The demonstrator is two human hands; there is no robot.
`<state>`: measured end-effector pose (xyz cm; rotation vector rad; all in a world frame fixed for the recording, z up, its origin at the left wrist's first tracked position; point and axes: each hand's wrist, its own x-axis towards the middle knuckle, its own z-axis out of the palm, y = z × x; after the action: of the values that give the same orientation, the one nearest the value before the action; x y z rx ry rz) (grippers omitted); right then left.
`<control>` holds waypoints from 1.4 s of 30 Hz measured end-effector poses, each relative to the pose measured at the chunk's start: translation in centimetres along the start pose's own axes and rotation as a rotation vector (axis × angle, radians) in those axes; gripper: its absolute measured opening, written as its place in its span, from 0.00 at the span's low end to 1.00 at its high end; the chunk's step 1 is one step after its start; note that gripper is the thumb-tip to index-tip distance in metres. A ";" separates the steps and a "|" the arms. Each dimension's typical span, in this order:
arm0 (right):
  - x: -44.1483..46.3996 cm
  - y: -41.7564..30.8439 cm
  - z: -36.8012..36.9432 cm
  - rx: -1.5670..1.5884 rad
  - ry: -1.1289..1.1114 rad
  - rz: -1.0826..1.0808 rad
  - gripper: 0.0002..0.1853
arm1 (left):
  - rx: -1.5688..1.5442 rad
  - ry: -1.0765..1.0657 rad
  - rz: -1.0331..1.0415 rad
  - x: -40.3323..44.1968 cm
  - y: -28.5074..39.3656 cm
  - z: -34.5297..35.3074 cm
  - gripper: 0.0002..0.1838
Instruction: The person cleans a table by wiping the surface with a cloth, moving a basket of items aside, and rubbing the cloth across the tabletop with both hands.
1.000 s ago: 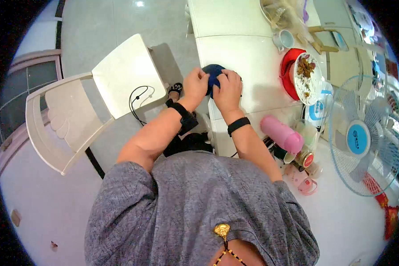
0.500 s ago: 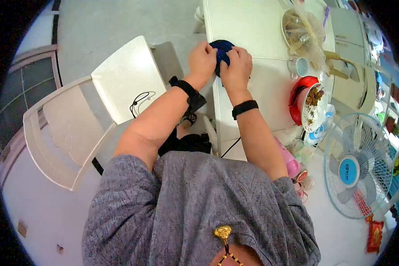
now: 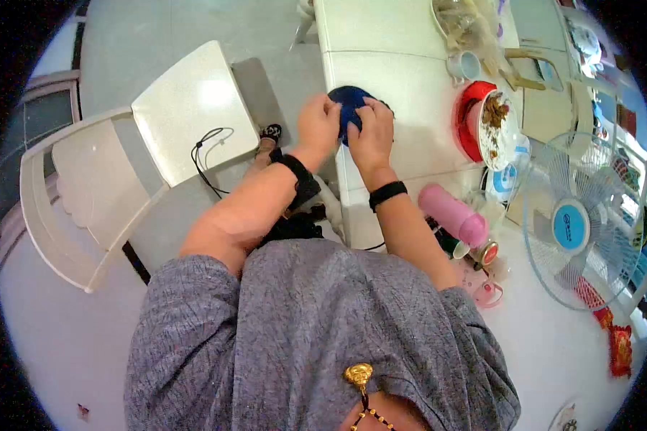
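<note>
A round, dark-blue, soft-looking thing lies at the near left edge of the white table; I cannot make out its kind. My left hand is at its left side, thumb and fingers pinched together at its edge. On its right side, my right hand has bent fingers and thumb closed on its surface. The fingers of both hands cover part of it. Each wrist wears a black band.
A white chair with a black cord stands left. Rightward are a red bowl, a white plate with food scraps, a cup, a pink bottle and a fan.
The whole view has shifted, with table and chair higher and further left in the picture. Both hands stay on the blue thing, and more of its surface shows between them.
</note>
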<state>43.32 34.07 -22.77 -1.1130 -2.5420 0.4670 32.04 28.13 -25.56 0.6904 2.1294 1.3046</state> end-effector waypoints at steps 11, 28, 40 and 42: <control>-17.7 -0.8 -4.8 0.038 -0.065 0.046 0.14 | -0.045 -0.197 -0.061 -17.2 -3.2 -0.4 0.09; -8.0 -0.4 -2.3 0.022 -0.035 0.021 0.15 | -0.035 -0.100 -0.072 -7.8 -1.7 0.3 0.13; 3.5 0.5 1.3 -0.102 0.017 0.026 0.16 | 0.079 0.007 0.065 4.0 -1.6 0.5 0.16; 2.0 0.4 1.1 -0.123 0.026 -0.031 0.16 | 0.062 -0.034 0.067 2.7 -2.1 0.1 0.17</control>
<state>41.81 35.65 -23.55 -1.1121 -2.5909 0.2902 29.85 29.16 -28.03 0.8099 2.1440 1.2563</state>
